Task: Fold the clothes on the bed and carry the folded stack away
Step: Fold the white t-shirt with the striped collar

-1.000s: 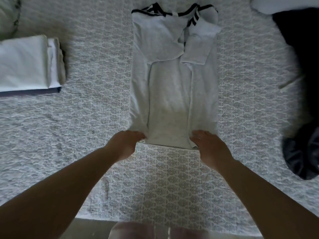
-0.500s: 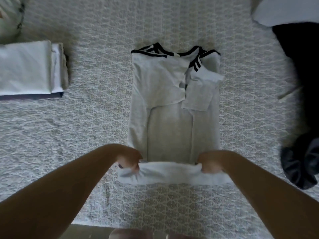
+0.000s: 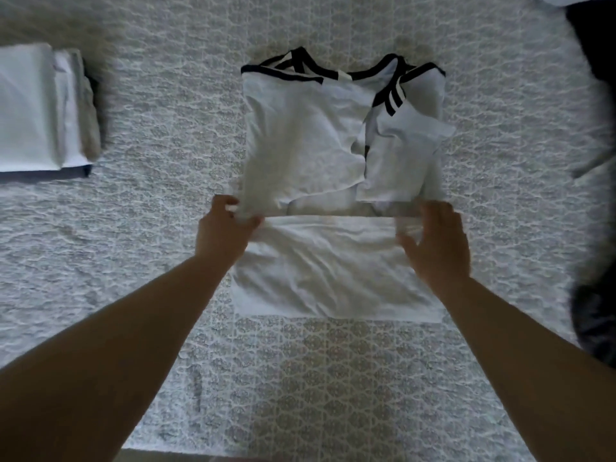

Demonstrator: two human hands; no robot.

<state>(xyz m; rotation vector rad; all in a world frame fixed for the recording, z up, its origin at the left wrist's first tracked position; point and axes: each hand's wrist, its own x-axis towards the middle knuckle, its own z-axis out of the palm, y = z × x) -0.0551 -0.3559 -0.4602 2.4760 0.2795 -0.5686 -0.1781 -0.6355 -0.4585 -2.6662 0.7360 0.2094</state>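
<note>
Centre of frame, on the bed (image 3: 166, 295) | we fold the white shirt (image 3: 333, 261) hem-up | left hand (image 3: 226, 228) pinches hem corner, right hand (image 3: 436, 241) released, fingers spread | next, likely: flatten, add to folded stack (image 3: 40, 111) upper left

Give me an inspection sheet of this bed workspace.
Surface: bedspread, white and patterned, covers the bed.
Job's things: white shirt with dark trim lies mid-bed, its hem part folded up over the body; folded stack at far left.
Clutter: dark clothes along the right edge.
Grippers: left hand pinches the shirt's folded edge; right hand open, fingers spread over the shirt's right side, blurred.
Cables: nothing seen.
Surroundings: nothing seen beyond the bed.
</note>
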